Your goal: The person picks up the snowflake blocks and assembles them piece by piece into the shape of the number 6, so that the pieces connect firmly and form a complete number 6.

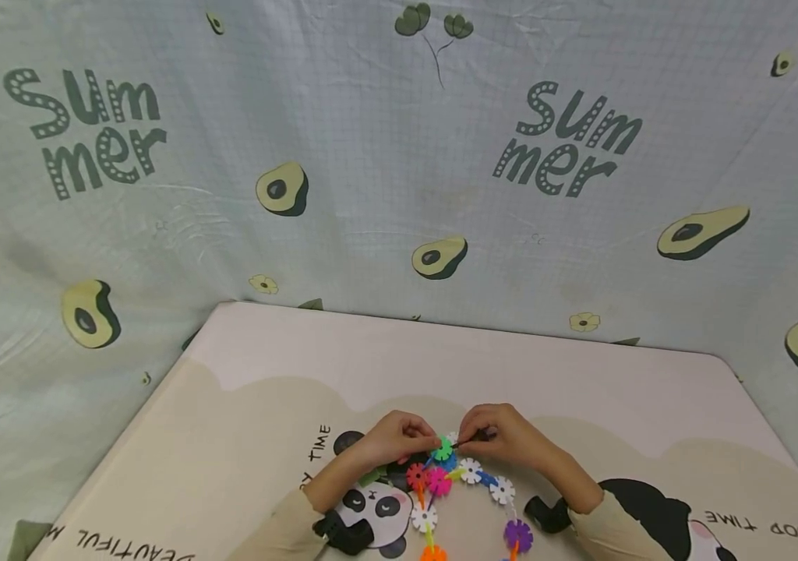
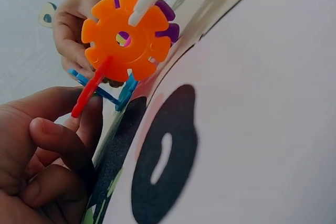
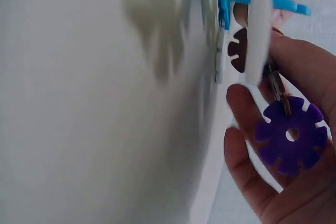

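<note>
A ring of slotted plastic flower discs lies on the table in pink, white, orange, purple and other colours, some linked edge-on. At its far end my left hand pinches a green disc between thumb and fingertips. Opposite it, my right hand holds a dark brown disc, its edge right at the green one in the head view. A purple disc shows before the right palm in the right wrist view. In the left wrist view, an orange disc partly covers the hands' meeting point.
The pale table mat carries printed pandas and lettering. Behind it hangs a sheet with avocado prints. Black straps with wrist cameras sit on both forearms, close beside the disc ring.
</note>
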Tool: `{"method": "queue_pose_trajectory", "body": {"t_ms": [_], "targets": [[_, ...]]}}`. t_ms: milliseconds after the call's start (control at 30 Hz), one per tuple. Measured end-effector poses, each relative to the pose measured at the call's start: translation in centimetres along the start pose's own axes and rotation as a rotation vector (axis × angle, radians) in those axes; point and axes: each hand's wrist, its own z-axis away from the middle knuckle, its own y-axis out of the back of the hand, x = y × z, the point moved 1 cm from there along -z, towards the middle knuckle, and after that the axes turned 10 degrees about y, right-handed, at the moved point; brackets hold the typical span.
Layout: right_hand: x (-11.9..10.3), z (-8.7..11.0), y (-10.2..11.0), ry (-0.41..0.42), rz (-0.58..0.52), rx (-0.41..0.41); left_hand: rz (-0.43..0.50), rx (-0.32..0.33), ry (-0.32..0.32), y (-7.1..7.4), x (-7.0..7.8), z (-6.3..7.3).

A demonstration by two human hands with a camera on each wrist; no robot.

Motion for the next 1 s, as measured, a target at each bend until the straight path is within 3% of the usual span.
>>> {"method": "queue_pose_trajectory", "body": {"t_ms": [267,667,1000], "targets": [[0.3,0.1,-0.3,0.007,-0.039,0.008,0.035,-0.011,0.008,-0.2,0.1,-0.2],[0.8,0.8,0.0,-0.056,-0.118,0.066,0.05,0.013,0.025,0.1,-0.2,-0.2],[1.0,1.1,0.2,-0.092,-0.209,0.042,0.036,-0.006,0.015,0.2,0.0,-0.1]]}}
